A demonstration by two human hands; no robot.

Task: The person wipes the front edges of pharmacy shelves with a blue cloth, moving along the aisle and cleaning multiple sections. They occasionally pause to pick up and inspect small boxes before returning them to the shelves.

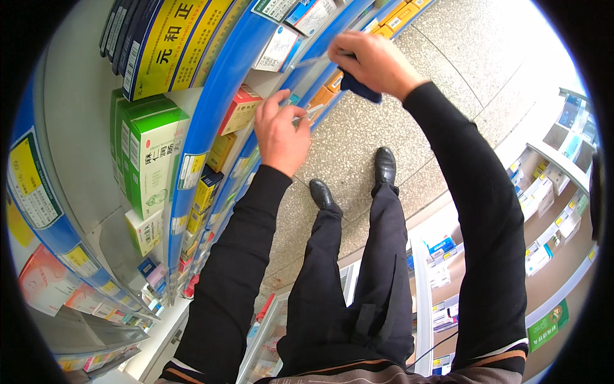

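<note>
My left hand (281,136) is at the front of the shelving, its fingers curled around a thin pale strip (313,111) that looks like clear plastic. Farther off and to the right, my right hand (374,61) is closed, with a dark blue cloth (360,87) hanging below its fingers. Another clear edge (310,62) runs from the shelf toward my right fingertips; whether they touch it, I cannot tell. Beside my left hand a red and cream box (240,109) stands on a shelf, and a white box (277,48) is above it.
Blue-edged shelves (217,83) with price tags curve along the left, holding yellow boxes (176,48) and green-and-white boxes (150,150). Speckled floor tiles (428,137) lie under my shoes. At the right are more stocked shelves (563,237); a glass-fronted cabinet (265,339) is near my legs.
</note>
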